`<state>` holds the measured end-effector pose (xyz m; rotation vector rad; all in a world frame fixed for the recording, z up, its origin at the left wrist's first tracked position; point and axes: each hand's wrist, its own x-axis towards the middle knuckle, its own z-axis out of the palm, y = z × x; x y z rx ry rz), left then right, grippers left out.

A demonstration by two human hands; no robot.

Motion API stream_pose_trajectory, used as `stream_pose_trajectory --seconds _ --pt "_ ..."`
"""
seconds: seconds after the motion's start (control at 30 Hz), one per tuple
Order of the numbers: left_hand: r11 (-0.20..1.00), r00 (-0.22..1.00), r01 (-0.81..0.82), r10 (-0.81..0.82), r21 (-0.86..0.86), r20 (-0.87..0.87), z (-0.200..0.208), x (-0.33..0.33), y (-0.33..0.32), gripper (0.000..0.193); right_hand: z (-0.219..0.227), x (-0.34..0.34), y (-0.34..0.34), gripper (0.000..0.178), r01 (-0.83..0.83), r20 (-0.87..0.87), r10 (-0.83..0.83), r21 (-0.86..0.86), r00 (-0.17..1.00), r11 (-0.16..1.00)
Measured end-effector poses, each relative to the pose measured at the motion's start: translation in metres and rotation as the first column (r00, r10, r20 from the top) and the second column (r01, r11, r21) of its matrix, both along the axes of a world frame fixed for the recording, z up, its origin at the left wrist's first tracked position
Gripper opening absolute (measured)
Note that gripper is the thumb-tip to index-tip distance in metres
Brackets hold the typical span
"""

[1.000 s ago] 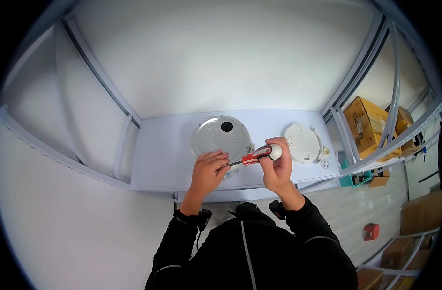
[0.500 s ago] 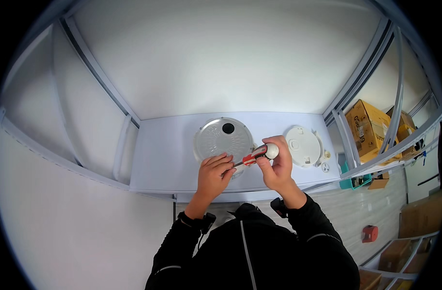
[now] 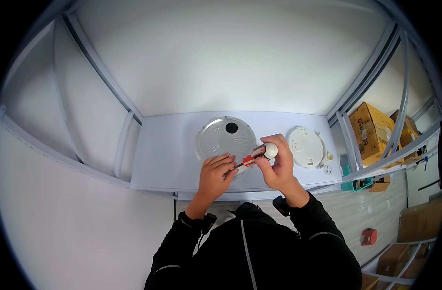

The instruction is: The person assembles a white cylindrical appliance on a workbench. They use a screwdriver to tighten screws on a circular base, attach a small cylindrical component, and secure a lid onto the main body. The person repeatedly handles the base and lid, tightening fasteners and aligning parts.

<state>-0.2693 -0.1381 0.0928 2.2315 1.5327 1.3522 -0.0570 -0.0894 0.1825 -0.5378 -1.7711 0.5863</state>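
A round silver metal disc (image 3: 225, 142) with a black round spot near its far edge lies on the white table. My right hand (image 3: 282, 166) is closed round the handle of a red and white screwdriver (image 3: 250, 158), whose shaft slants down to the left toward the disc's near edge. At that edge is my left hand (image 3: 215, 175), its fingers bent together beside the screwdriver's tip. Whatever those fingers pinch, and the tip itself, are hidden. To the right of my right hand lies a white round plate (image 3: 306, 153), touched by neither hand.
Small parts, one a white round piece (image 3: 327, 169), lie beside the plate near the right end of the table (image 3: 163, 154). Grey frame posts flank both ends. Beyond the right one are cardboard boxes (image 3: 368, 133), a teal bin (image 3: 347, 186) and a red stool (image 3: 369, 237).
The table and disc sit slightly farther right in the picture. Both hands keep almost the same pose, with the screwdriver still in my right hand.
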Motion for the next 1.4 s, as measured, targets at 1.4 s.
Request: stream_pose_trajectory --seconds 1.4 --pt "0.999 1.000 0.005 -0.006 -0.049 -0.018 0.012 0.000 -0.002 0.015 0.036 -0.020 -0.001 0.055 -0.168 0.201 0.151 0.072 0.968 0.983"
